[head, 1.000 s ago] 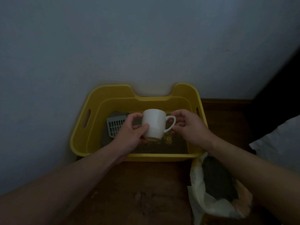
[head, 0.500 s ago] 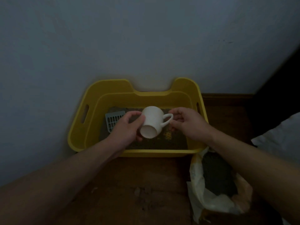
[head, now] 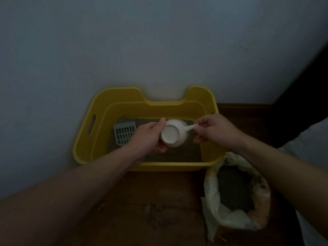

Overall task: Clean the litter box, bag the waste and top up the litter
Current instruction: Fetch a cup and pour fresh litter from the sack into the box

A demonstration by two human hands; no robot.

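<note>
Dim light, head view looking down. Yellow litter box (head: pixel 85 141) is sitting against the wall (head: pixel 124 41) at 12 o'clock on a wooden floor (head: pixel 150 201). Grey litter (head: pixel 177 155) is covering its bottom. A pale blue slotted scoop (head: pixel 124 132) is lying inside the box toward 9 o'clock, on the litter.

White mug (head: pixel 174 133) is being held over the middle of the box, tipped so its flat base is facing the camera and its mouth is pointing away and down. Left hand (head: pixel 149 137) is wrapping closed around the mug's body from the 9 o'clock side. Right hand (head: pixel 213 130) is pinching the mug's handle (head: pixel 190 127) from the 3 o'clock side, fingers (head: pixel 199 125) closed on it.

An open pale plastic bag (head: pixel 211 201) of dark litter is standing on the floor at 4 o'clock, just beside the box's near right corner.
</note>
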